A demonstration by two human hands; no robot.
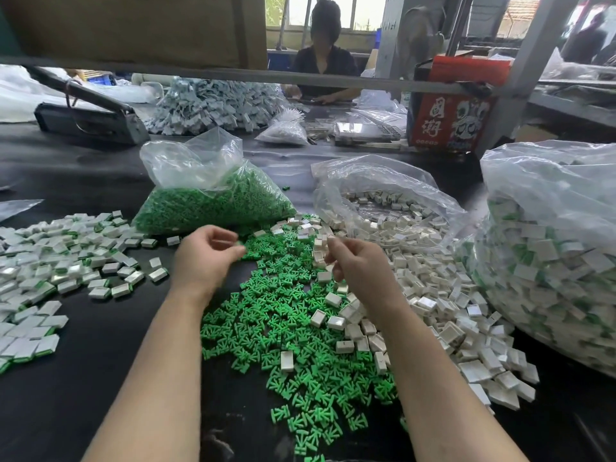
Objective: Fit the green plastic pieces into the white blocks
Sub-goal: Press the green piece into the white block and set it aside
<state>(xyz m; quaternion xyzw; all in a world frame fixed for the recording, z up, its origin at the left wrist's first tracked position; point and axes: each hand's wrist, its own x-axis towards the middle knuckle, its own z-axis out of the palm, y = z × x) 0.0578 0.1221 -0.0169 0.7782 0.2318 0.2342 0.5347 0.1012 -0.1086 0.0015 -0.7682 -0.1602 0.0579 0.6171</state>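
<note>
— Counting output: fitted blocks (60,271) lie spread at the left, and more fill the bag (550,261) at the right. Loose green pieces (283,328) and white blocks (433,295) cover the middle of the table (83,378).

— Hands?

— Left hand (203,255) hovers half-curled over the green pieces, apparently holding nothing. Right hand (356,265) is curled; contents not discernible. Much remains, I judge.

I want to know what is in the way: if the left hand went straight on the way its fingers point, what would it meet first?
Probably the loose green pieces on the table, just beyond the left hand, whose fingers curl toward the right. Depth is unclear, so the hand may pass above them toward the right hand.
</note>
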